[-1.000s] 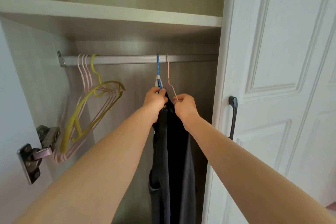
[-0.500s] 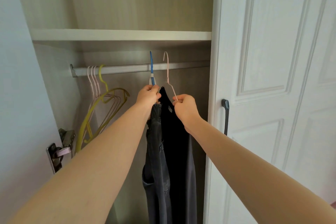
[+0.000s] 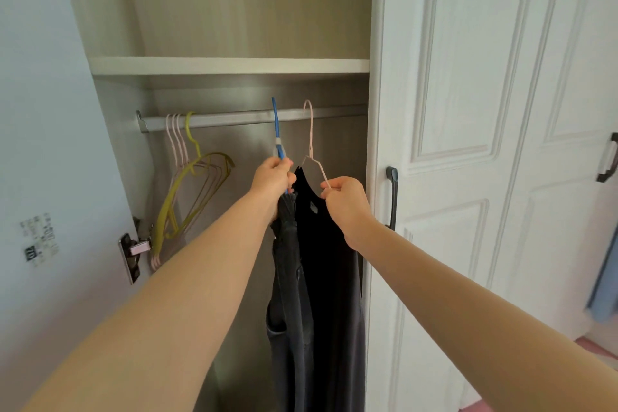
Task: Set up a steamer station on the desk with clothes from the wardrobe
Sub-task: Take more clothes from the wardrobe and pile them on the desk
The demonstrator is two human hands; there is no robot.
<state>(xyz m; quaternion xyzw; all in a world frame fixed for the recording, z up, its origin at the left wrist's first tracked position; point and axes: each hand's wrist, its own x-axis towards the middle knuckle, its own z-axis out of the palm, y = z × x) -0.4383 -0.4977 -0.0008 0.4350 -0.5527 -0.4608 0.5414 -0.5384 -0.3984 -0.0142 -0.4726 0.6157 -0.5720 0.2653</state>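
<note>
Your left hand (image 3: pixel 272 177) sits at the centre of the frame, fingers curled tight round the neck of the blue hanger (image 3: pixel 277 130), which carries a dark grey garment (image 3: pixel 287 278) hanging straight down. Just right of it, your right hand (image 3: pixel 344 199) pinches the wire shoulder of the pink hanger (image 3: pixel 310 140) between thumb and fingers. A black garment (image 3: pixel 329 278) hangs from it, touching the grey one. Both hooks rise above the wardrobe rail (image 3: pixel 234 118); whether they catch on it you cannot tell. At the rail's left end hangs a bare yellow hanger (image 3: pixel 190 184).
</note>
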